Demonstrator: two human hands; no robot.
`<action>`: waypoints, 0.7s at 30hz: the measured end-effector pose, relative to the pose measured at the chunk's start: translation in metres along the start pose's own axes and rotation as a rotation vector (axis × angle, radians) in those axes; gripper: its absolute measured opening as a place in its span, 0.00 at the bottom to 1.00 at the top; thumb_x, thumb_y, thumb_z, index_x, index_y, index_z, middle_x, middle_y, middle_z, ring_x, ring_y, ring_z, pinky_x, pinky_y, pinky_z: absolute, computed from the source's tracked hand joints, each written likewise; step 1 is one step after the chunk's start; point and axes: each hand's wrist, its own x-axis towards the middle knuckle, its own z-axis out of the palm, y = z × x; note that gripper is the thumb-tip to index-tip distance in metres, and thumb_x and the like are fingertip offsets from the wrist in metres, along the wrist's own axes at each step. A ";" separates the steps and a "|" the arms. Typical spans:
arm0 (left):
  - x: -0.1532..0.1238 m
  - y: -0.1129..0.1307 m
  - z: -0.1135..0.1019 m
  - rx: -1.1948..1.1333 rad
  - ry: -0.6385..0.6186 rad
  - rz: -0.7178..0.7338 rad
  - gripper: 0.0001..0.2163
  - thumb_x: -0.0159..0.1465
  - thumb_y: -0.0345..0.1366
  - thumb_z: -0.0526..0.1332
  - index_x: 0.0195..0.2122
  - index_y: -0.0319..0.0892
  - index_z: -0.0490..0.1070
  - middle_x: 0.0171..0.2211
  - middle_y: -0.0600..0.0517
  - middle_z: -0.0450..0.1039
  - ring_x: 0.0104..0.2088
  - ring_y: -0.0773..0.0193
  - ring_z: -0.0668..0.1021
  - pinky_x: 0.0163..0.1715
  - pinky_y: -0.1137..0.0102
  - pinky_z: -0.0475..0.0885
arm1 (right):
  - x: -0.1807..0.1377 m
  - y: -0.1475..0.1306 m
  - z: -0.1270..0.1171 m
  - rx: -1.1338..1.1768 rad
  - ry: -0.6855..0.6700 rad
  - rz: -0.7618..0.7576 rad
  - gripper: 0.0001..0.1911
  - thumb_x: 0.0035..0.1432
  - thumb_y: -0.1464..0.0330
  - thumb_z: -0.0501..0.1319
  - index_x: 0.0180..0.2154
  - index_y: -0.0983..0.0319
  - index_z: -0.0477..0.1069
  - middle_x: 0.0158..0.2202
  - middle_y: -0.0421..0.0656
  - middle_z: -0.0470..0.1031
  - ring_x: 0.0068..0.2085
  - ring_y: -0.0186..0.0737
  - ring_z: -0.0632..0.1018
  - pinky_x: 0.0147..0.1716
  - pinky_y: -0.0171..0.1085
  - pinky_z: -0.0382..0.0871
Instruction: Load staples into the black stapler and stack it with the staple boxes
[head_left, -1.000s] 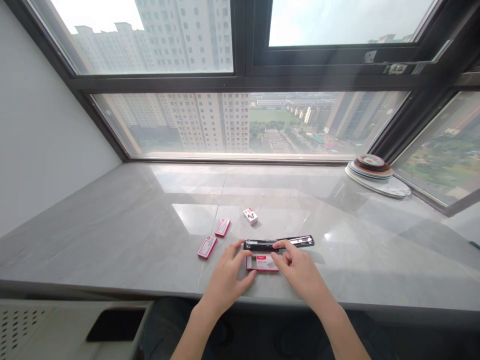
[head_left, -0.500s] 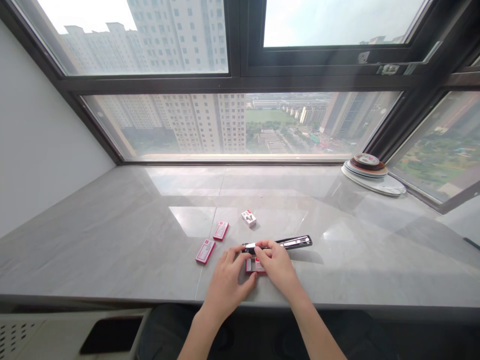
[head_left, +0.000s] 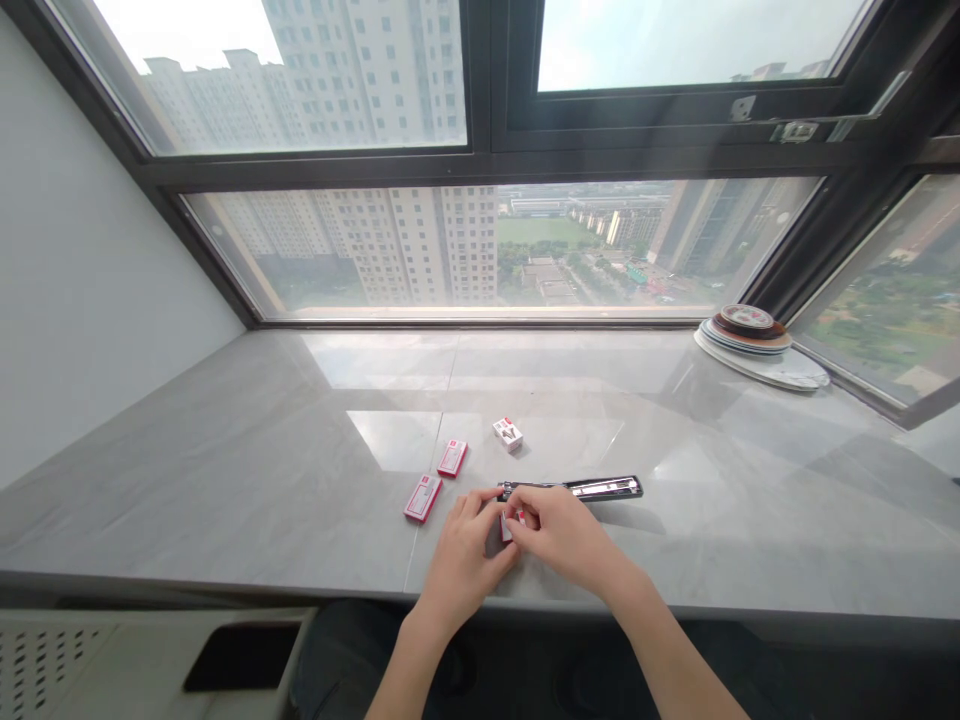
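My left hand [head_left: 465, 556] and my right hand [head_left: 564, 532] meet over a small red and white box [head_left: 511, 521] lying on the grey stone sill [head_left: 225, 470] near its front edge. Both hands have their fingers curled round the box, which is mostly hidden. Just behind the fingers lies a long black stapler [head_left: 592, 488], opened flat, with a silver strip showing along it.
Two red staple boxes [head_left: 423, 498] [head_left: 452, 458] lie to the left of my hands. A small white box [head_left: 508, 434] sits behind them. A stack of plates [head_left: 754, 345] stands at the far right corner by the window.
My right hand has slid left from the stapler onto the red and white box, joining my left hand and covering most of it.
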 end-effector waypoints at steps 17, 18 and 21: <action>-0.005 0.006 0.011 0.207 0.173 -0.123 0.14 0.74 0.42 0.55 0.30 0.46 0.69 0.30 0.52 0.72 0.35 0.56 0.73 0.40 0.60 0.65 | -0.047 0.051 -0.008 -0.079 0.057 0.260 0.14 0.69 0.59 0.53 0.32 0.57 0.68 0.23 0.38 0.72 0.26 0.40 0.72 0.27 0.36 0.53; -0.004 0.007 0.013 0.221 0.180 -0.119 0.14 0.74 0.42 0.55 0.30 0.46 0.69 0.30 0.52 0.72 0.35 0.56 0.73 0.39 0.60 0.64 | -0.046 0.050 -0.006 -0.061 0.061 0.248 0.14 0.69 0.60 0.53 0.32 0.57 0.68 0.23 0.38 0.73 0.26 0.40 0.72 0.27 0.36 0.53; -0.004 0.009 0.015 0.241 0.183 -0.091 0.13 0.74 0.42 0.55 0.31 0.46 0.69 0.31 0.51 0.73 0.35 0.56 0.74 0.39 0.61 0.63 | -0.043 0.047 -0.002 -0.033 0.079 0.237 0.14 0.69 0.60 0.53 0.32 0.57 0.68 0.23 0.38 0.73 0.26 0.40 0.72 0.27 0.36 0.53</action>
